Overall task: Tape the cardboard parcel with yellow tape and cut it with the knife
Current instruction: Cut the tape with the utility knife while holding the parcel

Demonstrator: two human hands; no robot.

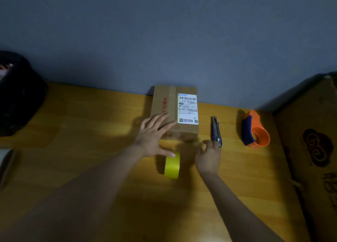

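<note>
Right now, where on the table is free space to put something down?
Free: the table between the black bag and the cardboard parcel, and between the knife and the orange dispenser. Crowded: near the yellow tape, between left hand and right hand.

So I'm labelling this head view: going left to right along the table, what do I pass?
Dark bag → yellow tape roll → blue utility knife → orange tape dispenser → big cardboard box.
</note>
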